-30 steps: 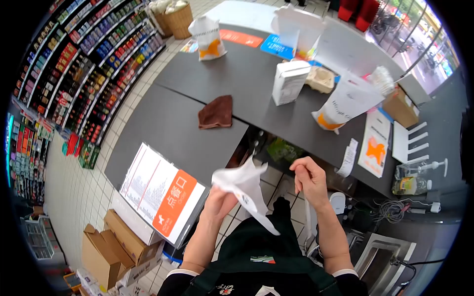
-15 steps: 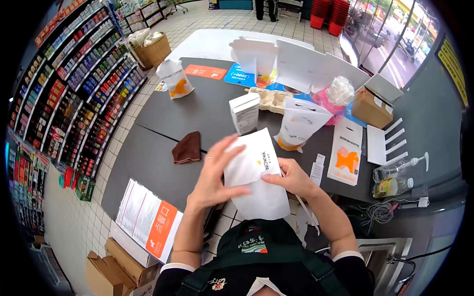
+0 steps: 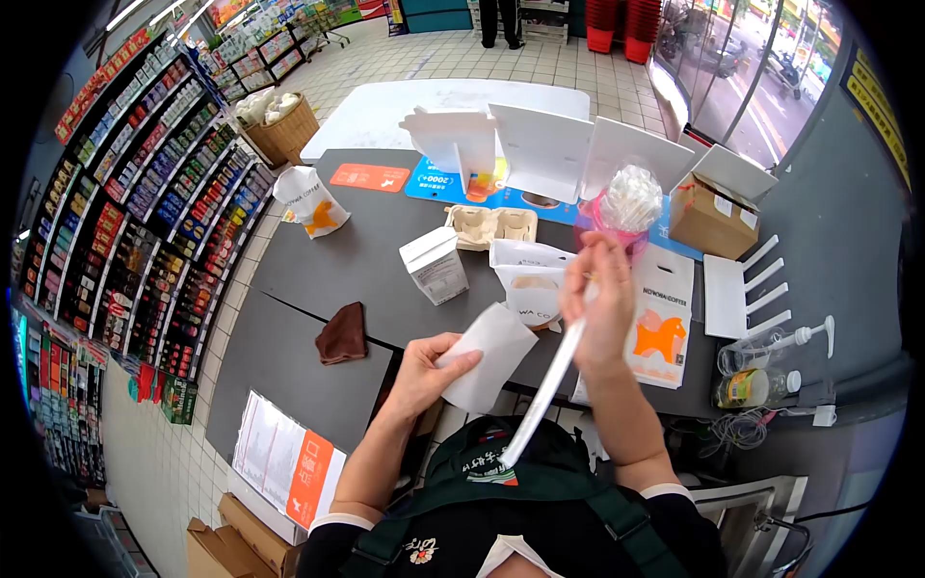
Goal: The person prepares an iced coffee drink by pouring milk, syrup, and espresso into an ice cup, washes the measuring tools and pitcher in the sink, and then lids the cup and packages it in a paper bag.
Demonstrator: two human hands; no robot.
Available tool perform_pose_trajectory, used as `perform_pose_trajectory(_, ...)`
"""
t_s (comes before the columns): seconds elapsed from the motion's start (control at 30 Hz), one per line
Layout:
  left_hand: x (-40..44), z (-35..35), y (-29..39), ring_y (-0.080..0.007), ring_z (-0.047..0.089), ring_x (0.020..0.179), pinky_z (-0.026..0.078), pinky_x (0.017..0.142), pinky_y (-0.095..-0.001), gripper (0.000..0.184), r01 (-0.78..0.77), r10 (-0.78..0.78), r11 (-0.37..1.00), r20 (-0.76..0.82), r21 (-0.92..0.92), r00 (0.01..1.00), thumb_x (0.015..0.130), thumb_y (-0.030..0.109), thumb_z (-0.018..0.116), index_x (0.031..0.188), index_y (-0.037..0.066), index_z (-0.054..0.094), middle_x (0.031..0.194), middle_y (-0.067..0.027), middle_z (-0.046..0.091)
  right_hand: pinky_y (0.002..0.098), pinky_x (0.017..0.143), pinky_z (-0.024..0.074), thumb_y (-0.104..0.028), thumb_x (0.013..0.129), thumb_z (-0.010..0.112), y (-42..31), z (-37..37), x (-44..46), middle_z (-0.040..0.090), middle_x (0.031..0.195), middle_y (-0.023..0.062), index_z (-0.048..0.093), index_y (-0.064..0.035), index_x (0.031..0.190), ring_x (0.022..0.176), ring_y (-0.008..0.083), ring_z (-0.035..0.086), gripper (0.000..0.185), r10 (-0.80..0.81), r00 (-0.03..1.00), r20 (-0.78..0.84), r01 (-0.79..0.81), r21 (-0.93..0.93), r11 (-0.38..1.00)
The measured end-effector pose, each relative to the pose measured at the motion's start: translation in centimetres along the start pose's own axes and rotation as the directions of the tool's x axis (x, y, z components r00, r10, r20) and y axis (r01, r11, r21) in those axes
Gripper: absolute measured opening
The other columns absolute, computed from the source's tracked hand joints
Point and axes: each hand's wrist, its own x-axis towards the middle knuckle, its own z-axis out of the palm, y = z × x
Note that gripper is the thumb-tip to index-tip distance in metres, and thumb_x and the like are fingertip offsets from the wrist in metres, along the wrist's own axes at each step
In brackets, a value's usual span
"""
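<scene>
My left hand [image 3: 424,374] is closed on a white paper bag [image 3: 489,358], thumb across its face, over the counter's near edge. To the right, my right hand [image 3: 602,299] is raised and slightly blurred, with a long white strip [image 3: 544,395] hanging from its fingers. Behind the hands stands a white paper pouch [image 3: 530,294] with lettering, partly covered by my right hand. A white carton [image 3: 435,267] stands left of the pouch, and a beige cup tray [image 3: 489,227] lies behind them. Beyond my right hand is a pink container [image 3: 617,226] with clear plastic on top.
A brown cloth [image 3: 342,335] and a menu board [image 3: 289,460] lie on the left. Farther back stands another paper bag [image 3: 310,204]. On the right are flat orange-printed bags [image 3: 661,323], a cardboard box [image 3: 714,218], a white router [image 3: 727,297] and bottles [image 3: 756,388]. A person's legs [image 3: 499,21] show far back.
My left hand has gone from hovering to gripping the bag, now folded smaller. My right hand has let go of it and risen forward with the strip. The view has shifted.
</scene>
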Motion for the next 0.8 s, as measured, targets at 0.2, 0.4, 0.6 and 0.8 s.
perform_pose_trajectory(0.2, -0.1, -2.0, -1.0, -0.0053, 0.057, 0.084, 0.046, 0.076, -0.0205, 0.025, 0.228, -0.134, 0.742, 0.194, -0.630, 0.972, 0.082, 0.009, 0.069, 0.101, 0.008, 0.052, 0.092, 0.0019, 0.059, 0.0191, 0.044, 0.0370, -0.023, 0.102, 0.030, 6.6, 2.2, 0.1, 0.051, 0.065, 0.0038, 0.044, -0.0026, 0.103, 0.046, 0.0062, 0.043, 0.024, -0.144, 0.989, 0.028, 0.146, -0.289, 0.946)
perform_pose_trajectory(0.4, -1.1, -4.7, -0.6, -0.0077, 0.054, 0.095, 0.043, 0.087, -0.0254, 0.048, 0.112, -0.059, 0.935, 0.163, -0.337, 0.985, 0.068, -0.005, 0.073, 0.108, 0.008, 0.050, 0.100, 0.0020, 0.057, 0.0215, 0.058, 0.0469, -0.026, 0.100, 0.037, 9.8, 2.5, -1.0, 0.059, 0.083, 0.0100, 0.035, -0.0025, 0.118, 0.061, 0.0120, 0.057, 0.029, -0.064, 0.995, 0.077, 0.087, -0.343, 0.935)
perform_pose_trajectory(0.6, -0.4, -10.0, 0.2, -0.0090, 0.054, 0.100, 0.042, 0.091, -0.0267, 0.061, 0.095, -0.017, 0.975, 0.355, -0.203, 0.935, 0.069, -0.004, 0.071, 0.125, 0.006, 0.048, 0.107, -0.0002, 0.058, 0.0308, 0.083, 0.0486, -0.020, 0.085, 0.064, 9.0, 0.2, -1.7, 0.061, 0.105, 0.0170, 0.039, -0.0014, 0.128, 0.097, 0.0204, 0.060, 0.053, 0.682, 0.521, 0.514, -0.616, -0.326, 0.717)
perform_pose_trajectory(0.8, 0.7, -14.3, -1.2, -0.0171, 0.058, 0.105, 0.043, 0.092, -0.0293, 0.051, 0.054, 0.073, 0.982, 0.624, -0.182, 0.778, 0.077, 0.011, 0.066, 0.125, -0.001, 0.052, 0.115, -0.0115, 0.061, 0.0248, 0.067, 0.0425, 0.001, 0.073, 0.068, 7.9, 0.7, -1.9, 0.058, 0.086, 0.0029, 0.065, -0.0042, 0.075, 0.075, 0.0123, 0.055, 0.007, 0.507, 0.650, 0.566, -0.162, -0.548, 0.820)
